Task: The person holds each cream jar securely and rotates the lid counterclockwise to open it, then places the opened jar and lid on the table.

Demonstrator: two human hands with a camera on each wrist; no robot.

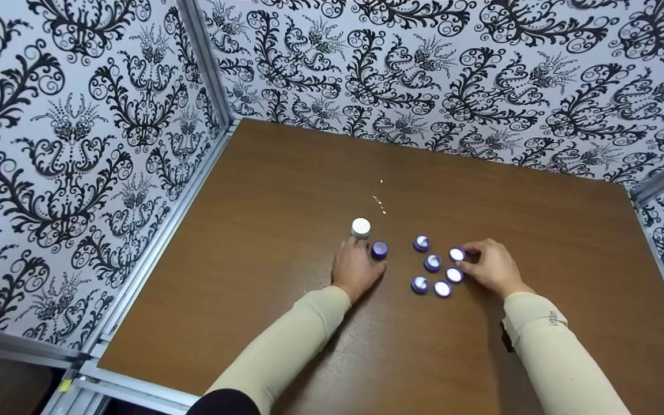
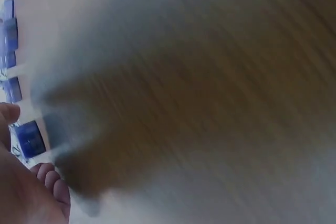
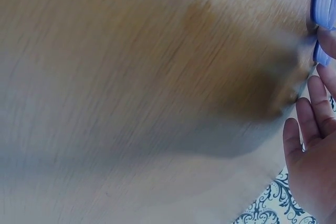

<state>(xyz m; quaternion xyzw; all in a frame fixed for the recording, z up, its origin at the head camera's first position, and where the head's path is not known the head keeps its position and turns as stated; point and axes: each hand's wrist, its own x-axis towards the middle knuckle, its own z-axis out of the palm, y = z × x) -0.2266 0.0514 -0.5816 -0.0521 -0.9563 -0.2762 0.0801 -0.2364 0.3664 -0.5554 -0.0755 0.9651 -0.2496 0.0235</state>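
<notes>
My left hand [image 1: 358, 268] is low on the table, with its thumb and fingers about a small dark purple round container [image 1: 379, 250], which also shows between thumb and curled fingers in the left wrist view. Just beyond those fingers stands a white-topped container [image 1: 361, 227]. My right hand [image 1: 493, 267] pinches a purple-rimmed cap [image 1: 457, 254], white face up, between thumb and index finger. Its other fingers [image 3: 310, 114] extend loosely in the right wrist view. Two more white-faced caps lie nearby [image 1: 454, 275]. To their left are three purple rounds [image 1: 432, 263] with shiny, whitish tops.
The brown wooden table [image 1: 286, 173] is bordered by patterned walls [image 1: 424, 75] at the back and sides. A metal frame rail [image 1: 153, 242] runs along its left edge. Several tiny pale specks [image 1: 380, 203] show behind the white-topped container.
</notes>
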